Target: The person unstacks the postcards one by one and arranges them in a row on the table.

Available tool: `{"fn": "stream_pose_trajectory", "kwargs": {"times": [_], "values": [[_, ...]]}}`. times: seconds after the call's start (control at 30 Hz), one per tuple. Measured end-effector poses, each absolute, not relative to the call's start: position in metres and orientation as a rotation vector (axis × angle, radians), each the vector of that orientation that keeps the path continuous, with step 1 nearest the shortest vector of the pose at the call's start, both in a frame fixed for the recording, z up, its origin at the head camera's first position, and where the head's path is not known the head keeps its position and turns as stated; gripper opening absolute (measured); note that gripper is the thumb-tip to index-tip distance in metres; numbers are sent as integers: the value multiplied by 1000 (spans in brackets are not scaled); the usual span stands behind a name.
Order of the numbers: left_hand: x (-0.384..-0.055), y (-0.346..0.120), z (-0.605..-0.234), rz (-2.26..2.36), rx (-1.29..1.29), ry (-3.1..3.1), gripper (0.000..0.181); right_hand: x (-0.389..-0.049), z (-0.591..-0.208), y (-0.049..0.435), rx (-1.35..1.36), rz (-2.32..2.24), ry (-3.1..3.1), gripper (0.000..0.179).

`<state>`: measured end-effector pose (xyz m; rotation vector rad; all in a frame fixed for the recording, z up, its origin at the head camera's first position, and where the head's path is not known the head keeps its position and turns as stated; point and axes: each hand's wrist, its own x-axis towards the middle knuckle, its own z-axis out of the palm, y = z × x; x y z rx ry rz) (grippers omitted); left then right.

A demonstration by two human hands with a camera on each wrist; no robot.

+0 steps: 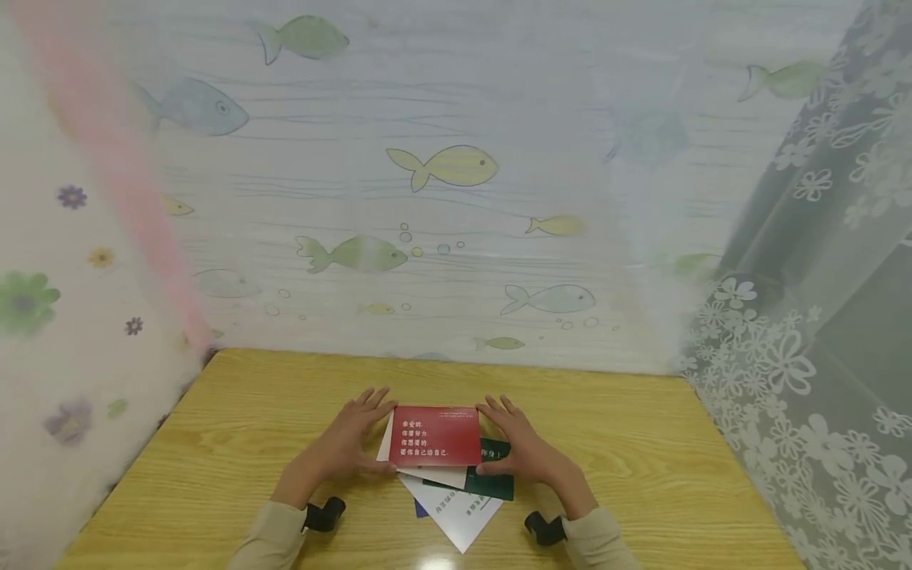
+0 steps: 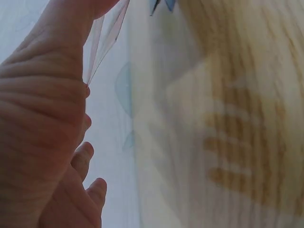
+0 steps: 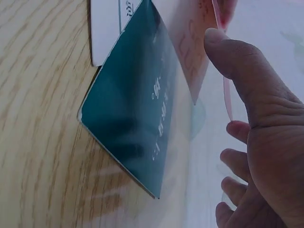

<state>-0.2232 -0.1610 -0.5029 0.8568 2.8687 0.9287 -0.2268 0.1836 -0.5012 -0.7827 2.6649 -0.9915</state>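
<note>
A red card (image 1: pixel 435 435) printed with white characters lies level between my two hands in the head view. My left hand (image 1: pixel 345 435) holds its left end, thumb at the near corner and fingers at the far one. At the opposite end, my right hand (image 1: pixel 523 447) grips it the same way; the right wrist view shows the thumb (image 3: pixel 216 38) against the thin card edge. Beneath are a pale card (image 1: pixel 445 476), a dark green card (image 3: pixel 128 104) and a white card (image 1: pixel 463 522) with its corner toward me. A blue sliver (image 1: pixel 421 510) peeks out below.
The wooden table (image 1: pixel 249 412) reaches back to a hanging sheet (image 1: pixel 442 309) with drawn fish. A lace curtain (image 1: pixel 791 372) borders the right side, a flowered sheet (image 1: pixel 43 380) the left. Black devices (image 1: pixel 325 514) sit at both wrists.
</note>
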Motion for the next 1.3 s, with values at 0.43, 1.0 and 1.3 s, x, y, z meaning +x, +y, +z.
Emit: {"fn": "stream_pose_trajectory", "kwargs": {"times": [0.43, 1.0, 1.3], "values": [[-224, -163, -500, 961, 874, 2857, 94, -225, -499, 183, -783, -1058, 2639, 94], [-236, -164, -506, 914, 863, 2938, 96, -239, -505, 173, -898, -975, 2787, 92], [-250, -171, -511, 935, 818, 2900, 98, -250, -506, 164, -894, -867, 2823, 93]]}}
